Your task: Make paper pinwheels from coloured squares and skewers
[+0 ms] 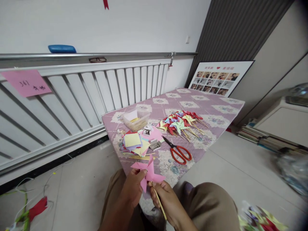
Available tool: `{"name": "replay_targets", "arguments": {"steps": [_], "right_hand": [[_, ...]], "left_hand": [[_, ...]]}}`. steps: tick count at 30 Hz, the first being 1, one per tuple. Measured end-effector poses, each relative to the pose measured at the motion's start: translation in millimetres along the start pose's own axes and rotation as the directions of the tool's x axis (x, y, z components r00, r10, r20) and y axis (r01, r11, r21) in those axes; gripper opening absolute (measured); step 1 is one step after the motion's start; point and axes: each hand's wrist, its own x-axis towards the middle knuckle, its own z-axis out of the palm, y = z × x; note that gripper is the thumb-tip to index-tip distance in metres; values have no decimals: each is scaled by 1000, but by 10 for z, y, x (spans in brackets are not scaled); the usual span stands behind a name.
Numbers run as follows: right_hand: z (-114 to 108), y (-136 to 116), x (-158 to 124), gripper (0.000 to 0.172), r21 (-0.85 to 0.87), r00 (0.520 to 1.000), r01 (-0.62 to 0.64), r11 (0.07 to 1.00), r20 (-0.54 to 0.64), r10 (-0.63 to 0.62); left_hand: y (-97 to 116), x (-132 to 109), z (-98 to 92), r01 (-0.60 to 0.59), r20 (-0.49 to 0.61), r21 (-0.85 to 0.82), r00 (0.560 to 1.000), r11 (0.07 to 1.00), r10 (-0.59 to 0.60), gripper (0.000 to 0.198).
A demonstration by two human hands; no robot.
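A pink paper pinwheel [151,172] is held over the near edge of the table. My left hand [134,187] pinches its centre and left side between thumb and fingers. Around its thin wooden stick [158,200] my right hand [166,196] is closed, just under the blades. Beyond my hands lie a stack of coloured paper squares [132,140] and several loose sticks [141,157]. Red-handled scissors [179,153] rest to the right, their blades pointing away to the left. A small open box [155,145] sits between the papers and the scissors.
A pile of finished pinwheels [179,124] lies farther back on the cloth-covered table [190,104]. Near the radiator [134,85] stands a clear plastic tub [136,119] with sticks. More coloured paper pieces [261,219] are at the lower right, and a red flower [38,208] is on the left floor.
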Motion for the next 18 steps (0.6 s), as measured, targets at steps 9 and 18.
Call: {"name": "replay_targets", "arguments": {"steps": [9,18], "right_hand": [[-178,102,146,45,-149,998,52,987,-28,-57],[-534,136,312,20,-631,882,356,689,-16,-471]], "left_hand": [[-73,216,-106,-114,-226,118,964,986,138,15],[65,406,-71,-112,-345,229,920,967,188,25]]}}
